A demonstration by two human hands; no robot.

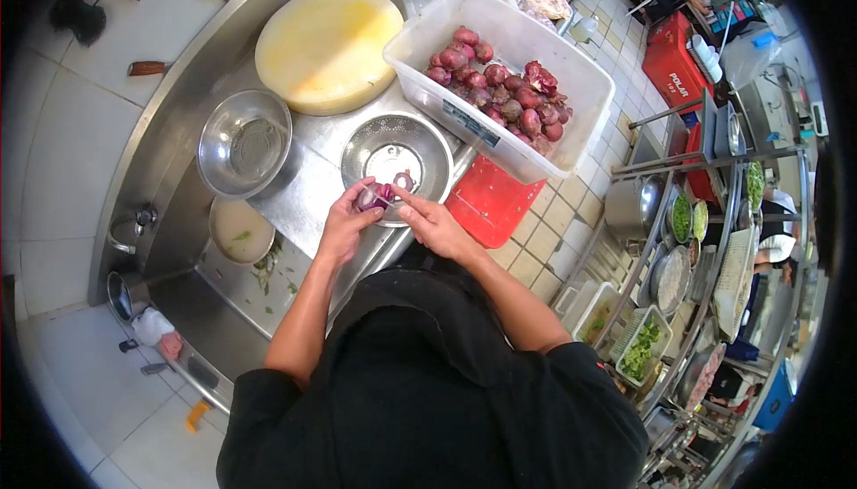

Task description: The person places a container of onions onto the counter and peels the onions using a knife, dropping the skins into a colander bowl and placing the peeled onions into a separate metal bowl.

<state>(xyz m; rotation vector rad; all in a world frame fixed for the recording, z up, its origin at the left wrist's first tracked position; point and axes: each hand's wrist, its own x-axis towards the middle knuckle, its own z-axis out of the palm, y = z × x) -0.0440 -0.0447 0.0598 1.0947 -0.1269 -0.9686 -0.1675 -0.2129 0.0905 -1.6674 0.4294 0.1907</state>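
My left hand point(342, 228) is closed around a red onion point(370, 200) over the near rim of a metal colander point(437, 154). My right hand point(435, 228) is pinched beside the same onion. From its fingers a thin, pale strip like a small knife blade runs across the onion; the handle is hidden in the hand. Another piece of red onion point(403, 180) lies inside the colander just beyond my fingers. To the upper right, a clear plastic tub point(571, 145) holds many red onions point(500, 91).
A steel bowl point(219, 145) stands left of the colander, below a thick round yellowish board point(312, 51). In the sink point(228, 297) sits a bowl of cloudy water point(241, 232) near leaf scraps. A red board point(491, 208) lies under the tub. Shelves point(625, 310) with food stand right.
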